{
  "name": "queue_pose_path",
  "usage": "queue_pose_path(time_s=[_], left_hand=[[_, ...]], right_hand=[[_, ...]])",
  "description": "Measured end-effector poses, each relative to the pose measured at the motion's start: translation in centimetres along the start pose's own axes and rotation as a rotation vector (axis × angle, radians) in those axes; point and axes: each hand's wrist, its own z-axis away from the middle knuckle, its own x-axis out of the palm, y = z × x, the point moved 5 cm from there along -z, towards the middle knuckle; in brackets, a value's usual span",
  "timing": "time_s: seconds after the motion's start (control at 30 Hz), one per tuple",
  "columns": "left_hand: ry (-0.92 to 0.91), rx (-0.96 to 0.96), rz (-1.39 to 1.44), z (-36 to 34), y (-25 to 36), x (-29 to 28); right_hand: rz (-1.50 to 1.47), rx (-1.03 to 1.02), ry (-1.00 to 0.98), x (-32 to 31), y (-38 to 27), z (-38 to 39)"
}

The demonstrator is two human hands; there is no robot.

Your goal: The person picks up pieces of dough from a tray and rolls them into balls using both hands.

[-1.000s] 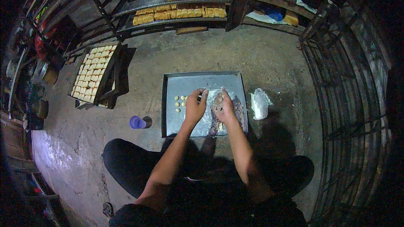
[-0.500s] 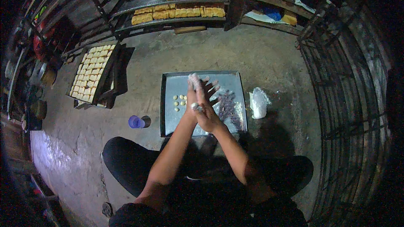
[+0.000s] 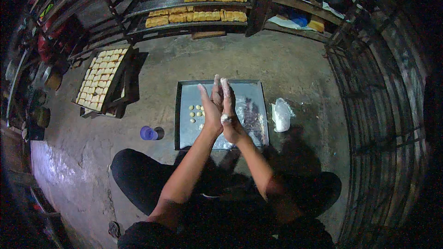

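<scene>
Two hands are held up over one tray point(image 3: 184, 137), which is set on the floor point(image 3: 300, 60). The left hand point(image 3: 212, 111) and the right hand point(image 3: 230, 116) are pressed flat together, palm to palm, with the fingers kept straight and pointed away. White flour point(image 3: 246, 103) is seen on the fingers and spread on the right half of the tray. One small white lump is seen by the right thumb; whether it is dough or a floury thumb tip cannot be told, and whether anything is held between the palms cannot be told. At least six dough balls point(image 3: 192, 114) are laid on the tray, just left of the left hand; more may be hidden by it. One blue cup point(image 3: 148, 133) is placed left of the tray, and one white bag point(image 3: 282, 115) is placed right of it. Farther left, one pan point(image 3: 115, 80) is filled with rows of pale rolls point(image 3: 98, 79). At the back, golden bread point(image 3: 196, 16) is lined up on two shelves point(image 3: 152, 3).
</scene>
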Motion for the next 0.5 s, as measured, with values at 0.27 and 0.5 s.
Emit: queue_pose_path(time_s=[0.27, 0.5], left_hand=[[-0.210, -0.064, -0.588, 1.9, -5.1, 0.3], [0.011, 0.021, -0.061, 0.4, 0.2, -0.7]], right_hand=[[-0.319, 0.162, 0.554, -4.5, 1.8, -0.6], [-0.089, 0.066, 0.154, 0.3, 3.0, 1.3]])
